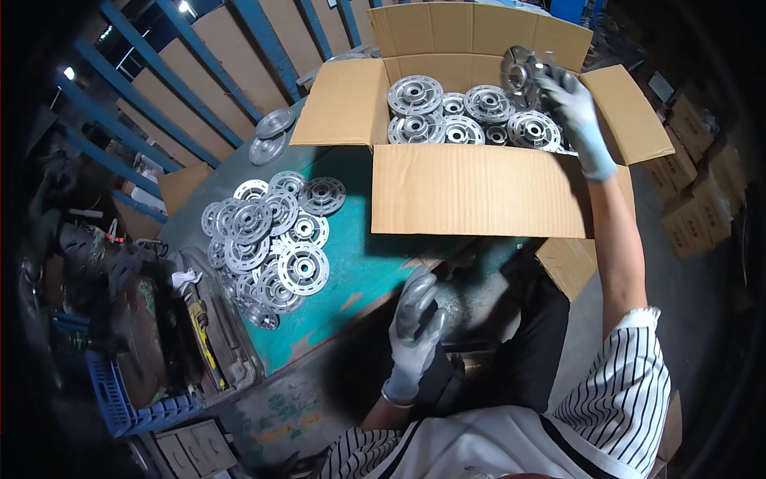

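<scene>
Gloved in grey and white, my right hand grips a round metal flange at its edge, tilted up over the far right of an open cardboard box. Inside the box several silver flanges lie face up in layers. My left hand, in the same kind of glove, is raised above my lap with fingers partly curled and apart, holding nothing. A heap of similar metal flanges is spread on the green tabletop, left of the box.
Two metal discs lie at the table's far edge by blue metal bars. At the left a blue crate stands near a grey tray holding a yellow-handled tool. Stacked cartons stand at the right.
</scene>
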`<state>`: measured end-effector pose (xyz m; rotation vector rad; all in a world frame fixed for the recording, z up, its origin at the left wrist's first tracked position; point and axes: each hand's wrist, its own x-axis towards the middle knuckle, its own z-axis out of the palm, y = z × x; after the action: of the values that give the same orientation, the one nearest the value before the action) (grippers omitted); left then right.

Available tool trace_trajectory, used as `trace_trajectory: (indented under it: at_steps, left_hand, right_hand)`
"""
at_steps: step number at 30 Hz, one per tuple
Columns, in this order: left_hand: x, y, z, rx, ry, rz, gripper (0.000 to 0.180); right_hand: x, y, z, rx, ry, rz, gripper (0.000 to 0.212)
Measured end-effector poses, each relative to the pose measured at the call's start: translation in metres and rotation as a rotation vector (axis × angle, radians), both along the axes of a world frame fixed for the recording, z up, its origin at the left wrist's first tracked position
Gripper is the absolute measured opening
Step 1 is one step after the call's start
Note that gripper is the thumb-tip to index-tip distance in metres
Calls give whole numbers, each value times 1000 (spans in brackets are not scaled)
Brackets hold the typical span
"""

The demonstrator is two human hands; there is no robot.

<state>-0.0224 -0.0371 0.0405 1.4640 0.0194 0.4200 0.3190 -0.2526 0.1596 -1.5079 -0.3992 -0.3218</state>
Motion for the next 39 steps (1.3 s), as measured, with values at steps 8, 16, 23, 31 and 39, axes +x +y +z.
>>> trace_trajectory:
  at_steps: [8,16,23,31,39]
  left_hand:
    - [30,-47,37,-1256,-21,-366,80]
    - [12,-58,17,-1393,195,-618,80]
    - [4,-67,12,-947,273,-553,76]
    - [2,-70,0,-533,283,-397,72]
    - [-3,-70,-5,-444,236,-343,70]
  right_hand:
    - [-230,6,-14,161,711,265,30]
    - [-294,-12,-60,265,812,217,35]
    - [-313,-31,-75,248,817,213,42]
    - [-318,-34,-88,295,782,223,34]
    - [-318,-34,-98,265,854,169,30]
